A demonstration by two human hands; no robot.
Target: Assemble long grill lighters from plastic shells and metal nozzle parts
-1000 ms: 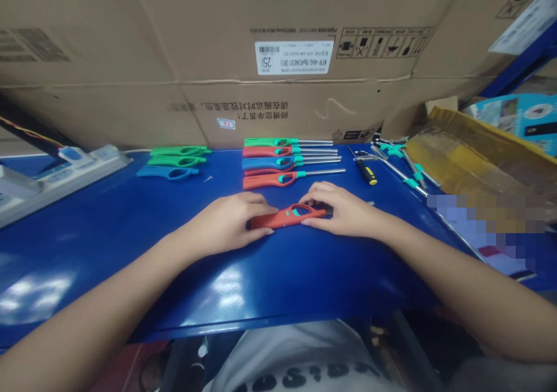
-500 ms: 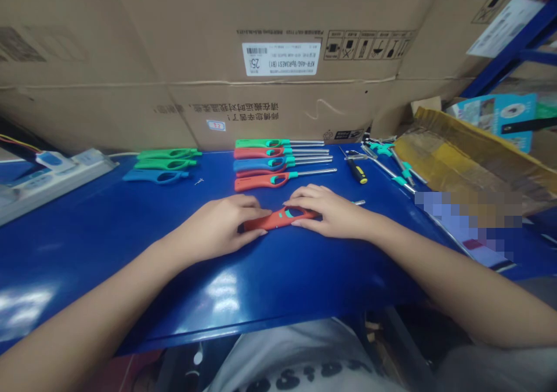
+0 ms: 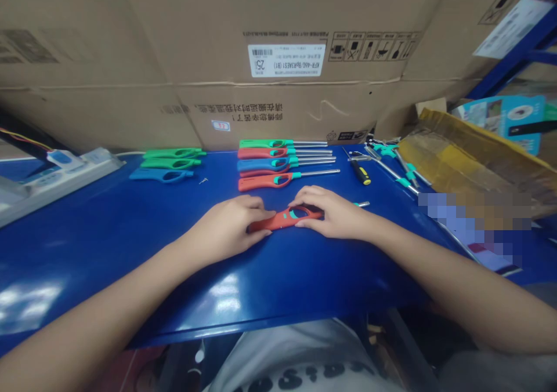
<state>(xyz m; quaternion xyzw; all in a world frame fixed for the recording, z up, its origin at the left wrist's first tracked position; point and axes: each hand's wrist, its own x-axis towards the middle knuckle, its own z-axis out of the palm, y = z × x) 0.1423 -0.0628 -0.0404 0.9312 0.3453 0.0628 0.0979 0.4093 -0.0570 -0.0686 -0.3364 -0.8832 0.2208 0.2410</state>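
Note:
A red gas lighter with a turquoise trigger lies between my hands, low over the blue table. My left hand is closed on its butt end, thumb on the near side. Around the front of its trigger loop, my right hand pinches it and hides most of the metal tube; the tip sticks out beyond. Just behind is a row of several long-tubed lighters, the nearest a red lighter, with a blue lighter and a green lighter farther back.
At the left lie green and blue lighter handles without tubes, beside a white power strip. A yellow-black screwdriver and loose metal tubes lie right. A cardboard box walls the back; a taped carton stands right.
The whole view has shifted slightly, so things appear a little farther right. Both hands keep their hold on the red lighter, with no clear movement of their own.

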